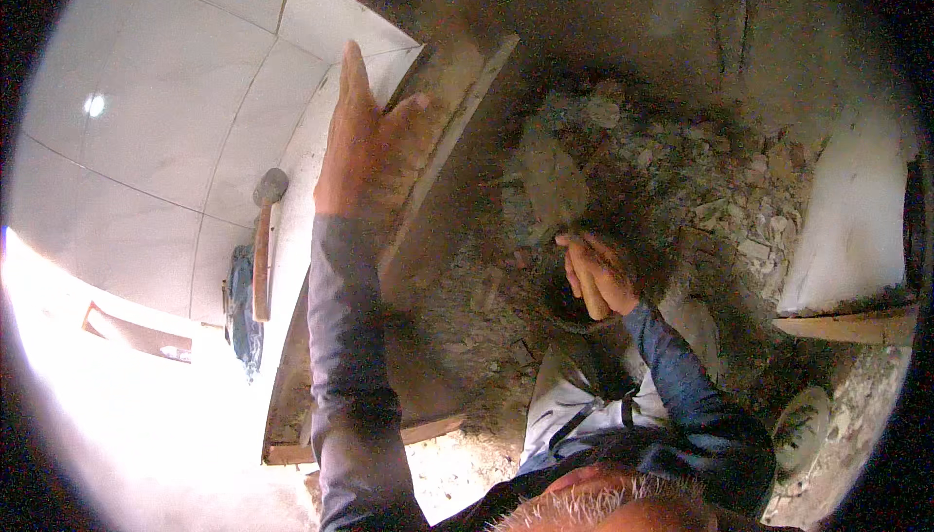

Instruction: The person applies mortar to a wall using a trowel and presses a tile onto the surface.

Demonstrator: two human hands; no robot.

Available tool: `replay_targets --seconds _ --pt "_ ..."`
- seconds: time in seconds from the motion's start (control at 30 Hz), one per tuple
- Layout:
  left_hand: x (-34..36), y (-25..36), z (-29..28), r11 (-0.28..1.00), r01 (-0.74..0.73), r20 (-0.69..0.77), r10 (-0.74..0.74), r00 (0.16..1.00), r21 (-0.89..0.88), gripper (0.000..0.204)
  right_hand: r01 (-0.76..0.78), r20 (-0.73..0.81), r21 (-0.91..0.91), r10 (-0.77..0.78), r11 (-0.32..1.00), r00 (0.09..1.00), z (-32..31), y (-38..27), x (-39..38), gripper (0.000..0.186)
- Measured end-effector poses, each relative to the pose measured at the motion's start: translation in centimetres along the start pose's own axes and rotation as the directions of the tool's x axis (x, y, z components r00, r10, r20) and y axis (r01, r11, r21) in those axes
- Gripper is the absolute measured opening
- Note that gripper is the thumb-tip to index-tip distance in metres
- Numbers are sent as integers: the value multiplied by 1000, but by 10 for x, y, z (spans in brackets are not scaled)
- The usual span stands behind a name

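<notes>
My left hand is stretched out at the edge of the white tiled surface, its fingers extended and thumb apart, holding nothing. It lies close to or against the boards along that edge; contact is hard to tell. Low over the rubble, my right hand is closed around the wooden handle of a trowel. The trowel's greyish blade points away from me and partly blends with the debris. On the tiles left of my left forearm rests a hammer with a wooden handle, beside a blue item of unclear kind.
Broken rubble covers the ground ahead and to the right. A wooden strip runs slantwise beside my left hand. At the right stand a white block or sack-like object and a round container. Strong glare washes out the lower left.
</notes>
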State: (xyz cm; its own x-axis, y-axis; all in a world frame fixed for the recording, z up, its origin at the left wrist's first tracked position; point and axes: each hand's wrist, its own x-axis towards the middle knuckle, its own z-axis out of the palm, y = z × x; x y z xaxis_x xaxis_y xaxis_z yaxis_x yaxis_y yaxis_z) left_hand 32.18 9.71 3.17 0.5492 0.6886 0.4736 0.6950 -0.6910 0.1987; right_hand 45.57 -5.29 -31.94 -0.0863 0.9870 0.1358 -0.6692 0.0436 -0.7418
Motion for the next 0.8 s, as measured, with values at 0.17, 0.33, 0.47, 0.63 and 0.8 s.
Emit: replay_targets --seconds 0.17,0.33,0.47,0.63,0.8 --pt "52 -35 31 998 -62 32 63 998 -13 103 203 -188 142 -175 969 966 47 -91 38 48" --pt "48 -31 31 985 -80 30 76 997 152 105 613 -459 24 -536 790 708 58 -131 90 47" --pt "50 -30 29 971 -107 36 101 994 213 104 735 -618 -178 -656 655 434 77 -160 121 47" --pt "59 -43 39 980 -140 28 137 990 142 104 667 -161 -478 -804 571 573 74 -119 188 41" --pt "52 -36 36 982 -105 22 103 994 157 104 515 -149 11 -508 857 848 69 -159 140 40"
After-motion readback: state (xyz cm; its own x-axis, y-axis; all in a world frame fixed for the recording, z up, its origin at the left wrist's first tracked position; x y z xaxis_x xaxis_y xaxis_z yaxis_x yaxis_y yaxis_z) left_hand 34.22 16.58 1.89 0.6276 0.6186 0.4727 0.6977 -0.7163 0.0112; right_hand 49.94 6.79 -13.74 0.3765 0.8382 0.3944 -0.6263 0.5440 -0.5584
